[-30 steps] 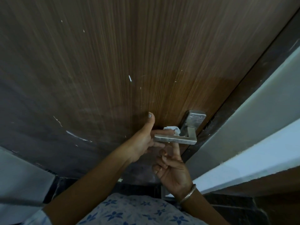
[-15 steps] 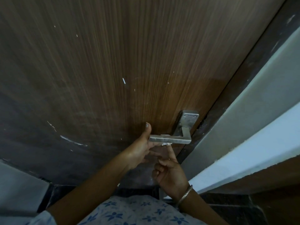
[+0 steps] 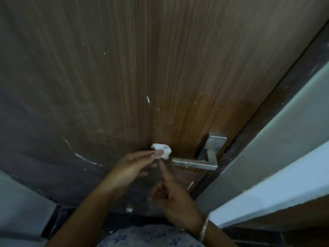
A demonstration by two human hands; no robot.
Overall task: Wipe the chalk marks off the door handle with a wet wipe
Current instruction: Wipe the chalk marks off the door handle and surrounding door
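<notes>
Moved off lever since half a second ago: your left hand (image 3: 131, 166), fingertips pinching crumpled wet wipe (image 3: 162, 151), now just left of door handle (image 3: 194, 164) free end, not touching it. Your right hand (image 3: 170, 196) nearer, below wipe: index straight, pointing up at it, other fingers curled, holding nothing. Bangle (image 3: 204, 227) on that wrist. Lever horizontal, at right edge of brown door (image 3: 142, 68).

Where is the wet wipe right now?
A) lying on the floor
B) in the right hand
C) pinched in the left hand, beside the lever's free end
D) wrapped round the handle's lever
C: the left hand pinches the crumpled wet wipe just left of the door handle.
</notes>
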